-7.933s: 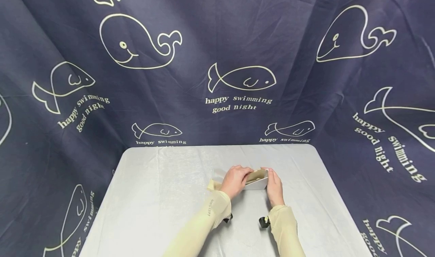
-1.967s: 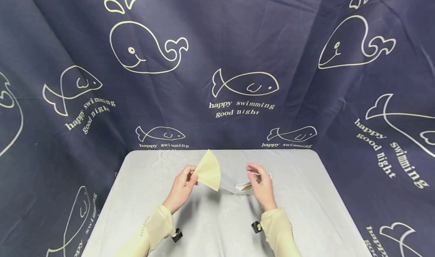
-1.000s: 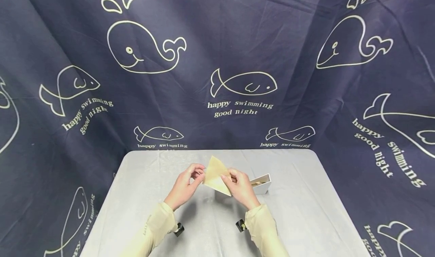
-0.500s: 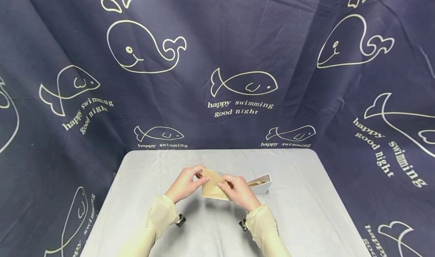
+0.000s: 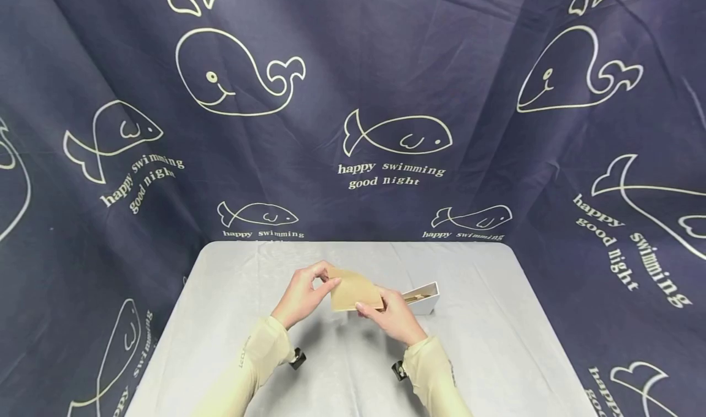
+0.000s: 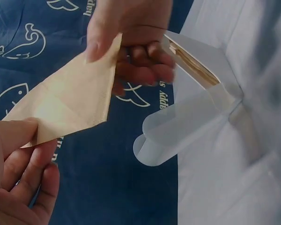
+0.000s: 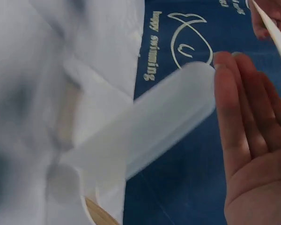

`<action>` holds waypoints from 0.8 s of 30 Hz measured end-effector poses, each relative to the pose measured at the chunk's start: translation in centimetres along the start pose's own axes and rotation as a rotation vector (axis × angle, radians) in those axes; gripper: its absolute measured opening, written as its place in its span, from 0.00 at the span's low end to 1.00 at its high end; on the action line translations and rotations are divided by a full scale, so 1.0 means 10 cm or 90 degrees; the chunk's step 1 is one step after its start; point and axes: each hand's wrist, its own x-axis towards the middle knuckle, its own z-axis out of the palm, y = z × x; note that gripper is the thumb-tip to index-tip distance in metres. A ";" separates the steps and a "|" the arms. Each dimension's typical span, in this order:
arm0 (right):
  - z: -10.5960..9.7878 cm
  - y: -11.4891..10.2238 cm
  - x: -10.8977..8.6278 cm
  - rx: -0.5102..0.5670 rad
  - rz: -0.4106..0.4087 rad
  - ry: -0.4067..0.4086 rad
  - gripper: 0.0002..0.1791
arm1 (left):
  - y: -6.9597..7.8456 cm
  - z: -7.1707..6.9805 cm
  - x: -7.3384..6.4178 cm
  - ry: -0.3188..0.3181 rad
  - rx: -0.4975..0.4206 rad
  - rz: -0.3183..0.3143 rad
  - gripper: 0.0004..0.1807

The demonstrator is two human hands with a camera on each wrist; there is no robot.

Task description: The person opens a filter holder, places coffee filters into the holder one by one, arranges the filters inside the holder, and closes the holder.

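Note:
A tan, fan-shaped paper coffee filter (image 5: 355, 290) is held up above the table between my two hands. My left hand (image 5: 300, 293) pinches its left edge between thumb and fingers. At the lower right corner my right hand (image 5: 396, 319) holds it with the thumb in front. In the left wrist view the filter (image 6: 68, 96) looks flat, with a crimped seam along one edge. Right of my hands stands a white box (image 5: 426, 305), its top uncovered and more tan filters inside. Only a thin edge of the held filter (image 7: 277, 35) shows in the right wrist view.
A translucent plastic sleeve or lid (image 6: 182, 124) with rounded ends sticks out from the box toward the left. Both lie on a table with a pale cloth (image 5: 231, 270). A navy curtain (image 5: 397, 37) with whale and fish prints hangs around the table.
My left hand earlier drew the filter away from the box, then my right hand came over and took its right side. Since half a second ago the filter has tilted and risen slightly.

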 end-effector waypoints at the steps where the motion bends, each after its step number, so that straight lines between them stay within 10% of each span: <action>1: 0.01 0.02 0.00 0.006 -0.004 0.005 0.16 | 0.00 0.01 0.01 0.002 -0.002 0.000 0.03; 11: 0.05 0.06 -0.02 0.035 -0.040 0.035 0.13 | 0.00 0.01 -0.01 -0.018 -0.049 0.022 0.06; 24: -0.03 0.06 0.01 -0.279 -0.140 -0.023 0.12 | 0.00 0.05 0.00 -0.141 0.096 0.106 0.11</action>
